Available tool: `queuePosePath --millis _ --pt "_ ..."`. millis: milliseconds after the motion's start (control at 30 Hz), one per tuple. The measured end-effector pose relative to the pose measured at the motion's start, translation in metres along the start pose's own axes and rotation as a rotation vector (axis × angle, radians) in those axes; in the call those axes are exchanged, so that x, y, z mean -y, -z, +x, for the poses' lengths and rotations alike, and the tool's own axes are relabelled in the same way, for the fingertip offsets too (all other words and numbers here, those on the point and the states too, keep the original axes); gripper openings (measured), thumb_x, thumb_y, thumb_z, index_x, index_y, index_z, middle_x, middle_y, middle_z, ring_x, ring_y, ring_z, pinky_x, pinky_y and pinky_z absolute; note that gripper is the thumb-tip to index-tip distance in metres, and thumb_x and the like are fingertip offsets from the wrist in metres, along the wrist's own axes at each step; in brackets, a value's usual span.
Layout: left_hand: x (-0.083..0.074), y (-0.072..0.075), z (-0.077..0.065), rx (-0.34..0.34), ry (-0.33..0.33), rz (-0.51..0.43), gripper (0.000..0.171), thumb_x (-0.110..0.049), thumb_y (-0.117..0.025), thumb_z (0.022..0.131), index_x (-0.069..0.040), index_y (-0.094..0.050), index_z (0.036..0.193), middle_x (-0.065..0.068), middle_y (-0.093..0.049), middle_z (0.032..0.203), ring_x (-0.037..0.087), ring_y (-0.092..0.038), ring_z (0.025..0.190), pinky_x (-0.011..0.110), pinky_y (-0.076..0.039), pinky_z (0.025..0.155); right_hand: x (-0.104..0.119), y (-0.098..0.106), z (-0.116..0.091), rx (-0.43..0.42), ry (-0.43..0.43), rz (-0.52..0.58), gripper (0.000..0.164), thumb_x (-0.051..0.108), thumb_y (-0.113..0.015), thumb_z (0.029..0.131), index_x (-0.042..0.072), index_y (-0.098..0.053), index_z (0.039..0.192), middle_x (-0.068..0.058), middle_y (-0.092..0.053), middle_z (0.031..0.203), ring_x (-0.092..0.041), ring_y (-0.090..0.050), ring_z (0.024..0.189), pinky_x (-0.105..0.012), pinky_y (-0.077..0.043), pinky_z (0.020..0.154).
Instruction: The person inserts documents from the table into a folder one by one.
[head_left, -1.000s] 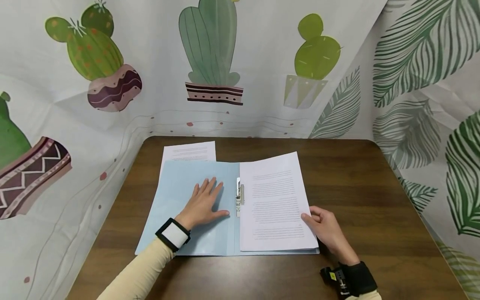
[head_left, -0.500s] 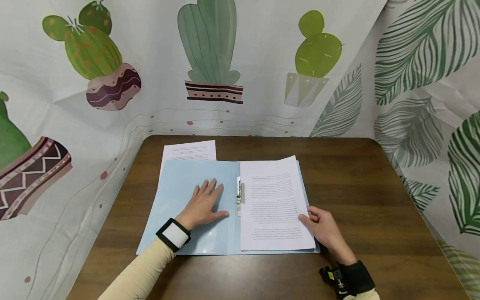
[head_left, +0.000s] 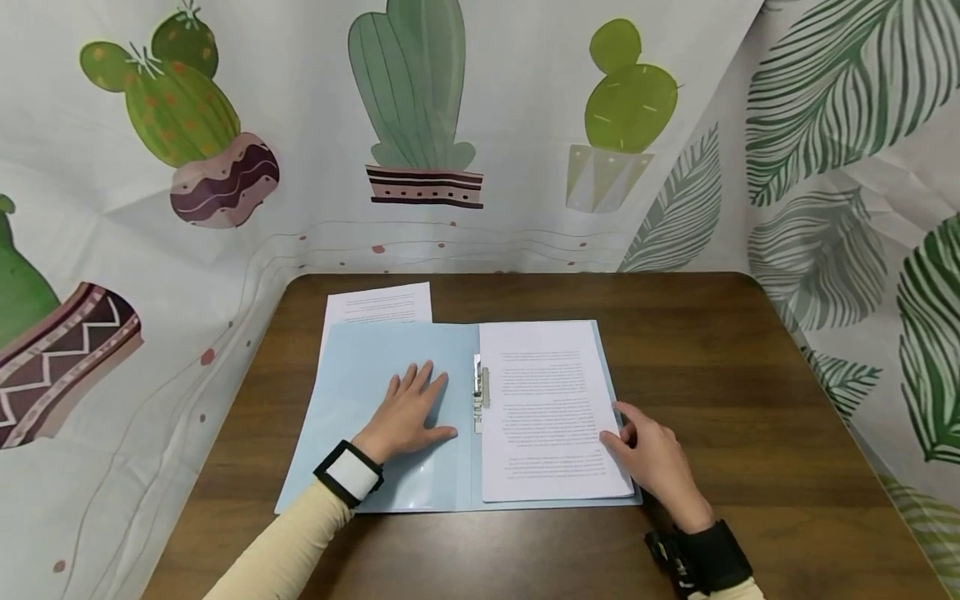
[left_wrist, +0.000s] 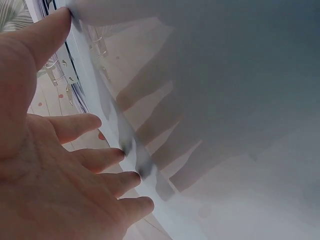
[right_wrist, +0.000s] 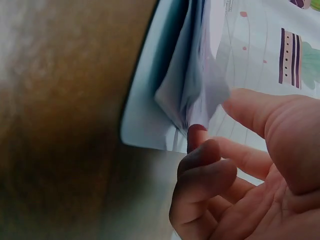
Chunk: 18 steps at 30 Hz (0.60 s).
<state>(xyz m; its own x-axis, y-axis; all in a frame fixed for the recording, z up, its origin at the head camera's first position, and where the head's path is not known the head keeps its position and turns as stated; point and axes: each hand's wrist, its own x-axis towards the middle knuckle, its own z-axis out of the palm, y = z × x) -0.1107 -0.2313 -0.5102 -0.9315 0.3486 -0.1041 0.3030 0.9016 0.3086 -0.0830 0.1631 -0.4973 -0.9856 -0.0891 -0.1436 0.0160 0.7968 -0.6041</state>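
A light blue folder [head_left: 360,358] lies spread on the table, with a metal clip [head_left: 477,396] along its spine. My left hand [head_left: 401,417] rests on the folder's left cover with its fingers spread. In the left wrist view, the fingertips of that left hand [left_wrist: 65,165] touch the glossy cover [left_wrist: 250,125]. Printed papers [head_left: 551,408] lie in a stack on the right cover. At their lower right edge, my right hand [head_left: 652,454] pinches the papers, thumb on top. The right wrist view shows the sheets' edges [right_wrist: 195,90] between thumb and index finger of the right hand [right_wrist: 250,165].
Another printed sheet [head_left: 382,302] sticks out from under the folder's far left part. The brown wooden table [head_left: 697,350] ends against a white cloth [head_left: 525,242] printed with cacti and leaves.
The papers' raised far right corner has come down, and the stack now lies flat in the folder. My right index finger has stretched forward along the edge. The left hand stays put.
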Motion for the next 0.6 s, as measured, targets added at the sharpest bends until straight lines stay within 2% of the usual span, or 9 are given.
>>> queuePosePath --millis 167,233,300,400,467,600 --pt "-0.001 0.0 0.001 -0.002 0.0 0.002 0.092 -0.053 -0.079 0.087 -0.002 -0.043 0.155 0.029 -0.028 0.163 0.053 -0.021 0.15 0.071 -0.02 0.115 0.002 0.0 -0.005 -0.059 0.081 -0.075 0.054 0.021 -0.079 0.092 0.002 -0.061 0.139 -0.01 -0.059 0.097 -0.02 -0.052 0.072 -0.032 -0.038 0.055" --pt "-0.001 0.0 0.0 -0.004 0.001 0.004 0.092 -0.052 -0.079 0.087 -0.002 -0.043 0.155 0.029 -0.028 0.163 0.053 -0.021 0.15 0.071 -0.02 0.115 0.003 -0.001 -0.007 -0.088 0.135 -0.107 0.054 0.02 -0.081 0.09 0.002 -0.063 0.137 -0.015 -0.062 0.109 -0.027 -0.057 0.085 -0.038 -0.049 0.064" --pt "-0.001 0.0 0.0 -0.006 0.001 0.006 0.091 -0.053 -0.078 0.087 -0.002 -0.043 0.155 0.029 -0.028 0.163 0.053 -0.021 0.15 0.07 -0.02 0.115 0.005 -0.002 -0.008 -0.09 0.194 -0.126 0.056 0.02 -0.083 0.088 0.002 -0.064 0.137 -0.02 -0.06 0.126 -0.034 -0.058 0.105 -0.049 -0.054 0.081" --pt "0.0 0.0 -0.001 -0.007 0.001 -0.002 0.091 -0.052 -0.078 0.088 -0.001 -0.043 0.154 0.029 -0.028 0.163 0.053 -0.02 0.15 0.071 -0.019 0.115 0.007 -0.004 -0.01 -0.046 0.286 -0.142 0.063 0.022 -0.086 0.085 0.003 -0.061 0.14 -0.022 -0.051 0.147 -0.042 -0.049 0.132 -0.062 -0.045 0.102" --pt "0.0 -0.001 -0.001 -0.005 -0.002 -0.008 0.09 -0.052 -0.078 0.088 -0.001 -0.043 0.154 0.03 -0.028 0.163 0.053 -0.02 0.15 0.071 -0.02 0.115 0.007 -0.006 -0.01 -0.006 0.334 -0.14 0.069 0.023 -0.088 0.083 0.005 -0.059 0.143 -0.022 -0.048 0.153 -0.042 -0.045 0.138 -0.063 -0.042 0.106" --pt "0.0 0.0 -0.001 -0.005 -0.012 -0.015 0.089 -0.051 -0.078 0.088 -0.001 -0.044 0.154 0.03 -0.028 0.162 0.054 -0.021 0.149 0.071 -0.021 0.114 0.006 -0.01 -0.012 0.037 0.392 -0.153 0.071 0.025 -0.09 0.081 0.006 -0.06 0.142 -0.02 -0.049 0.153 -0.041 -0.045 0.141 -0.062 -0.041 0.107"
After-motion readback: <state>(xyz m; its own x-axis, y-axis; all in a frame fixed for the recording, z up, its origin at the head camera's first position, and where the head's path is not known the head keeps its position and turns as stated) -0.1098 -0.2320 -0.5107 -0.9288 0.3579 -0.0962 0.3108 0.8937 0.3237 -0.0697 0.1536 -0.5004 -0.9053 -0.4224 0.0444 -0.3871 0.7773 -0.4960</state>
